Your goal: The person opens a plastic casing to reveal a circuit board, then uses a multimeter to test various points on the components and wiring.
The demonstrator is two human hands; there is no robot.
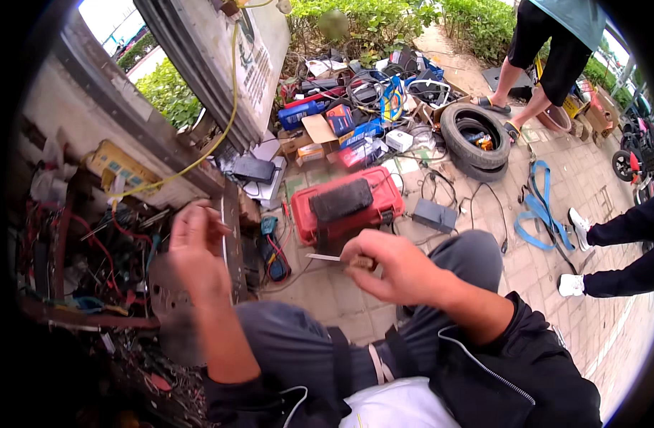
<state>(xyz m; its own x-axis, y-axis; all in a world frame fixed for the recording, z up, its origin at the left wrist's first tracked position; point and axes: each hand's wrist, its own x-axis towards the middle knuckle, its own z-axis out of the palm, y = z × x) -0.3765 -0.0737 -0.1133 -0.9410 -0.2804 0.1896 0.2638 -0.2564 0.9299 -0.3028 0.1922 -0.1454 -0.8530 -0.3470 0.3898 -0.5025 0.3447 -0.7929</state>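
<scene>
My right hand (387,264) is closed round the ribbed brown handle (362,263) of a small tool, its thin flat metal blade (322,257) pointing left. My left hand (200,250) is raised beside the metal cabinet, somewhat blurred, fingers loosely bent and apart with nothing visible in them. Past my knees stands a red plastic toolbox (309,222). A dark, oblong black block (340,200) lies on its lid, touched by neither hand. Between my left hand and the toolbox, a teal and dark hand-held device (275,267) rests on the paving with a red wire near it.
At left, shelves (91,317) hold tangled wires and tools; a yellow cable (230,107) hangs above. Boxes, bottles and cords (348,128) pile up ahead. Stacked tyres (475,139), a black adapter (434,215) and a blue strap (537,207) lie rightward. Two people (555,53) stand nearby.
</scene>
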